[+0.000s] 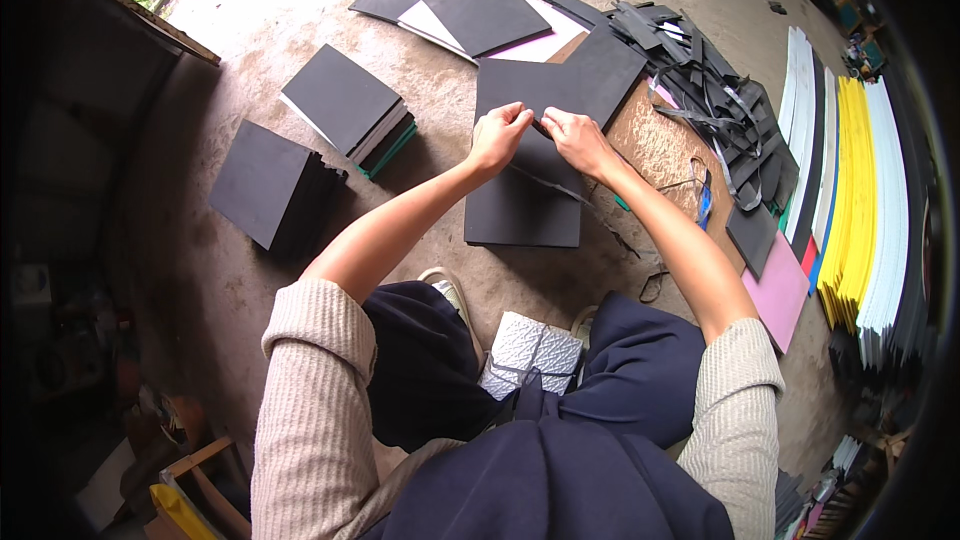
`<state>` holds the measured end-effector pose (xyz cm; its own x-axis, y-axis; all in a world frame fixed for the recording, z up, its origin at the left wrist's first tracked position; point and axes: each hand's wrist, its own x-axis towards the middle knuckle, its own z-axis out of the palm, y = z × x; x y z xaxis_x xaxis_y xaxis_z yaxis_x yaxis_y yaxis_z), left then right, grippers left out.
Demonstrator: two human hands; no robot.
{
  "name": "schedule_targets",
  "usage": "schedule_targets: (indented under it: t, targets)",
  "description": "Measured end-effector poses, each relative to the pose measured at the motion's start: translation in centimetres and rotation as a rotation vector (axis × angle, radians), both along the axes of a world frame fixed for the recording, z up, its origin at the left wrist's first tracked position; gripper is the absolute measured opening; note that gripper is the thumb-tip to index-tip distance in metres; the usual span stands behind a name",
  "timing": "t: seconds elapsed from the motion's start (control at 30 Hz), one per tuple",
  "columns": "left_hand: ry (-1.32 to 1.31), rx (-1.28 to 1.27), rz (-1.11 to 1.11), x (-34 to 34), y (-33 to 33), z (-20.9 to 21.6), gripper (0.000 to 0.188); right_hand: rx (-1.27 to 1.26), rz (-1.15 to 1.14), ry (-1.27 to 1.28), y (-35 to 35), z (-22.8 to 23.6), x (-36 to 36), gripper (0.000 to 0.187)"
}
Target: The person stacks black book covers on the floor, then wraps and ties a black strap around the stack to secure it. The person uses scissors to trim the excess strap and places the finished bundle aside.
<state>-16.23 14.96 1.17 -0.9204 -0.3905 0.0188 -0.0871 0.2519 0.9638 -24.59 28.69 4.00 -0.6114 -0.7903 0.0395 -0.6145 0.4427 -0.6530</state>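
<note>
My left hand [502, 137] and my right hand [580, 142] are closed and close together above a stack of black foam sheets [522, 215] on the floor in front of me. A short piece of thin dark cord seems to run between the two fists; the fingers hide most of it. One thin dark strand [548, 183] lies slantwise across the top sheet and trails off to the right onto the floor. Just beyond my hands is another flat black sheet [520, 83].
Two stacks of dark sheets [345, 95] [262, 180] stand at the left. Loose black offcuts [715, 90] heap up at the right on a brown board [650, 140]. Yellow sheets [853, 190] and white sheets line the far right. A strapped white block [530, 348] sits between my feet.
</note>
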Motion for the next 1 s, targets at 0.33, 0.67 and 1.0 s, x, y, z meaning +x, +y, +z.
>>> schedule_targets:
  t: [0.33, 0.67, 1.0]
  targets:
    - [0.0, -0.287, -0.021, -0.1, -0.1, 2.9, 0.028, -0.03, -0.039, -0.08, 0.2, 0.4, 0.1, 0.023]
    - [-0.086, -0.394, -0.092, -0.2, 0.3, 3.9, 0.028, -0.028, -0.058, -0.109, 1.0, 0.8, -0.2, 0.022]
    - [-0.057, -0.506, -0.152, 2.5, -5.3, 1.7, 0.033, 0.094, 0.044, -0.041, 3.4, 1.2, -1.2, 0.02]
